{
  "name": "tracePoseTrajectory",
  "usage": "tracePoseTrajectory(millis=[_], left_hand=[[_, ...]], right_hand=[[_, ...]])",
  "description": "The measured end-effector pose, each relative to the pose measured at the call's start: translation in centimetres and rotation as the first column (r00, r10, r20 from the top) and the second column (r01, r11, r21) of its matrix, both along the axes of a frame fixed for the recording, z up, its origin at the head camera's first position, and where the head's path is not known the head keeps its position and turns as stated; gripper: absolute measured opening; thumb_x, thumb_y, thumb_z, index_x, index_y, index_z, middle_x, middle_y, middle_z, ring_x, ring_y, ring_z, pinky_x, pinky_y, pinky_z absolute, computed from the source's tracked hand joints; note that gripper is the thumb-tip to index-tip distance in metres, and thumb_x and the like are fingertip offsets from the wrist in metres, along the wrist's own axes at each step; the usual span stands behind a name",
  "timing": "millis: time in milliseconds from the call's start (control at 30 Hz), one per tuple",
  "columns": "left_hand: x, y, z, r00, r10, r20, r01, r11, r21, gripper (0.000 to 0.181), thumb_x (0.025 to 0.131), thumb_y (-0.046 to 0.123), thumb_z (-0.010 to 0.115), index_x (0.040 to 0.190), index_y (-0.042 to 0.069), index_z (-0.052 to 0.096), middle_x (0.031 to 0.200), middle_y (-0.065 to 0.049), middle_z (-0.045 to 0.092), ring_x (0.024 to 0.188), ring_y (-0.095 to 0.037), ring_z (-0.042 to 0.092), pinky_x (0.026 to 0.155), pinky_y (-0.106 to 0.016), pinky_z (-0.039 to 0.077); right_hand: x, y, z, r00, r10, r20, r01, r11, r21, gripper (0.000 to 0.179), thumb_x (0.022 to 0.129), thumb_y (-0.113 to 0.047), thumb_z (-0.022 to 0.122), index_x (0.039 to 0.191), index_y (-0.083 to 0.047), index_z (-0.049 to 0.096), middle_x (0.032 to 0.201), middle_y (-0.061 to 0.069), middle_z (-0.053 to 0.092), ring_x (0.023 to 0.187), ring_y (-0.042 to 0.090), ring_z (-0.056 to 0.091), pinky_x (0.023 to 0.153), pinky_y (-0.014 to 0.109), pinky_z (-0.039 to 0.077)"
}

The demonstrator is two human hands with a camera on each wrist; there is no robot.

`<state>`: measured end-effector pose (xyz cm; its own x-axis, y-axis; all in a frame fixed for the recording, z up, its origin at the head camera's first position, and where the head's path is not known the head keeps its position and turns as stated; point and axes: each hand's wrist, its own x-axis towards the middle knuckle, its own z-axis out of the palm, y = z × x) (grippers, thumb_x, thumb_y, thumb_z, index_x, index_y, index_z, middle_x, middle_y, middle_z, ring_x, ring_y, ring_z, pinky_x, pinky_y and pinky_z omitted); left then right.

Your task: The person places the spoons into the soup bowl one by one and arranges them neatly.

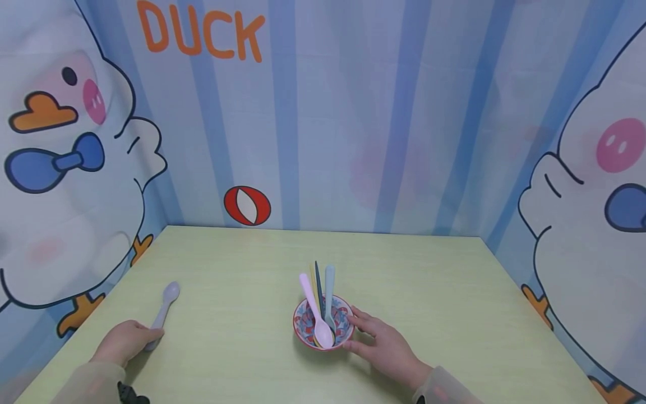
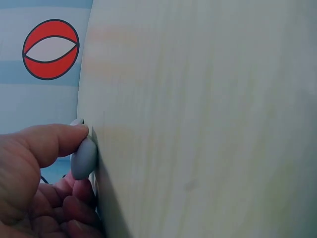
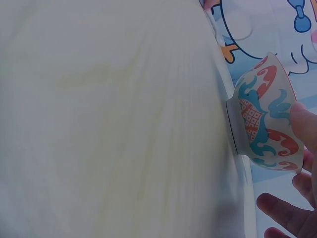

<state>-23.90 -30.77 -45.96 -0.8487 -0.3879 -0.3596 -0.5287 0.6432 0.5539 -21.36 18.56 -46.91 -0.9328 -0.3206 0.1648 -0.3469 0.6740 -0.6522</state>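
Note:
On the left of the table, my left hand point(image 1: 123, 342) pinches the near end of a pale purple spoon point(image 1: 162, 313) between thumb and fingers. Its oval head points away from me. In the left wrist view a rounded end of this spoon point(image 2: 85, 159) shows under the thumb, close over the tabletop. A patterned bowl point(image 1: 299, 331) stands upright near the table's middle. My right hand point(image 1: 386, 350) holds its right side, thumb and fingers spread along the rim. Leaning in the bowl are a pink spoon point(image 1: 323, 332), a grey-blue spoon point(image 1: 330, 280), and thin dark blue and yellow handles.
The pale yellow-green table point(image 1: 242, 269) reaches back to a blue striped cloth backdrop point(image 1: 333, 112). Cloth panels with printed ducks rise along the left and right table edges.

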Motion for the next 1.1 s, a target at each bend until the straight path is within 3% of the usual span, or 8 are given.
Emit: tracePoseTrajectory(millis=[633,867,1100], left_hand=[[0.02,-0.03,0.26,0.995,-0.094,-0.011,0.095,0.994,0.045,0.039,0.089,0.029,0.065,0.099,-0.007,0.057,0.088,-0.017,0.056,0.082,-0.032,0.048,0.067,-0.04,0.042],[-0.23,-0.35,0.02,0.997,-0.074,-0.037,0.077,0.994,0.077,0.04,0.088,0.029,0.066,0.103,-0.006,0.058,0.088,-0.015,0.057,0.083,-0.031,0.048,0.067,-0.04,0.042],[-0.38,-0.79,-0.3,0.997,-0.021,-0.069,0.032,0.985,0.171,0.041,0.09,0.027,0.064,0.109,-0.008,0.056,0.083,-0.013,0.06,0.08,-0.028,0.05,0.07,-0.04,0.04]], right_hand=[[-0.33,0.1,-0.5,1.0,0.002,-0.01,-0.002,1.0,-0.001,0.067,0.082,-0.057,0.066,0.134,-0.017,0.058,0.148,-0.005,0.043,0.122,0.025,0.054,0.1,0.051,0.04],[-0.21,0.05,-0.37,1.0,0.006,-0.017,-0.006,1.0,0.002,0.066,0.082,-0.057,0.066,0.134,-0.016,0.058,0.147,-0.005,0.043,0.124,0.027,0.053,0.1,0.052,0.039],[-0.17,0.02,-0.26,1.0,0.004,-0.008,-0.004,1.0,0.001,0.067,0.082,-0.057,0.066,0.134,-0.016,0.058,0.148,-0.005,0.043,0.123,0.027,0.053,0.101,0.052,0.039]])
